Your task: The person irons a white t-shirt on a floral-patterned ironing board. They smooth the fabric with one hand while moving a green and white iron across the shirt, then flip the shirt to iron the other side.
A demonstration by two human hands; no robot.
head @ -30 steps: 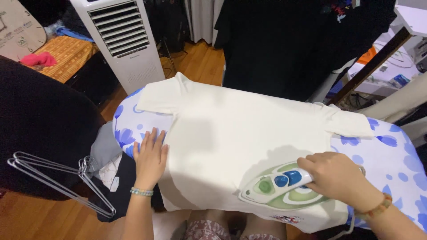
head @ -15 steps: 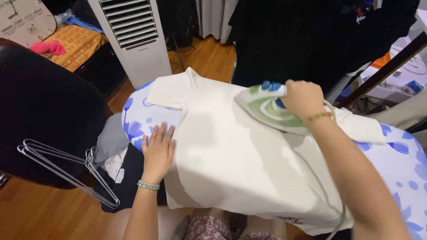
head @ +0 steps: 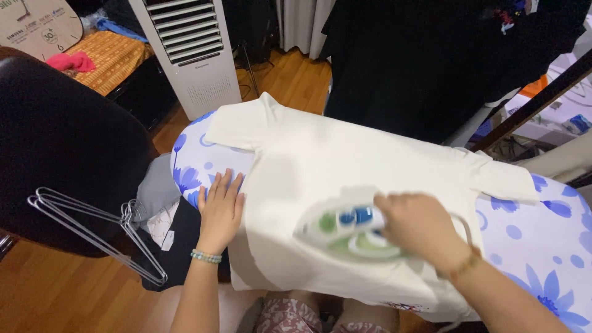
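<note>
A cream T-shirt (head: 345, 166) lies spread over an ironing board (head: 542, 228) with a white cover printed with blue flowers. My right hand (head: 419, 225) grips the handle of a green and white steam iron (head: 345, 231), which rests on the lower middle of the shirt, blurred by motion. My left hand (head: 221, 206) lies flat with fingers apart on the shirt's left edge and the board, wearing a bead bracelet at the wrist.
A white tower fan (head: 188, 49) stands behind the board. Dark garments (head: 425, 55) hang at the back right. To the left, a black chair back (head: 68, 142) carries wire hangers (head: 92, 225). Wooden floor lies below.
My right hand first carried the iron from the near edge to the far side of the shirt, then brought it back toward me to the lower middle. My left hand stayed flat in place.
</note>
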